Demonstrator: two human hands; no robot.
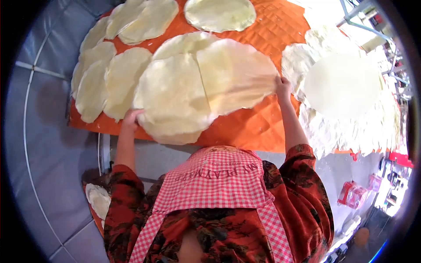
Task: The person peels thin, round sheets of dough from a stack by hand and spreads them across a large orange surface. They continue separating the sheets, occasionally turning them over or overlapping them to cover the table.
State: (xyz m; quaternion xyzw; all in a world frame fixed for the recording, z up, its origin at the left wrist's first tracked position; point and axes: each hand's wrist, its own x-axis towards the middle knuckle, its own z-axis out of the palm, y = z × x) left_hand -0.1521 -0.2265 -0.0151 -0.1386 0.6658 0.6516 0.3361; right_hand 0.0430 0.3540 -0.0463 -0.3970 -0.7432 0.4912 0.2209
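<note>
At the left, grey tiles (52, 109) border an orange-covered desk (250, 131). A group of overlapping round dough sheets (127, 83) occupies the left side of the desk, extending to the far edge of the view. The left hand (131, 117) is clamped on the near left edge of the left dough sheet (171, 92), its thumb at the rim; its fingers are mostly hidden. This sheet lies at the near centre of the desk. The right dough sheet (237, 72) adjoins it along a slanting line; which one overlaps cannot be told. A separate dough sheet (219, 13) lies farther back. The right hand (283, 85) is clamped on the right edge of the right dough sheet, where creases converge. Farther right, a smooth white disc (342, 85) rests on a broad pile of sheets (324, 127).
</note>
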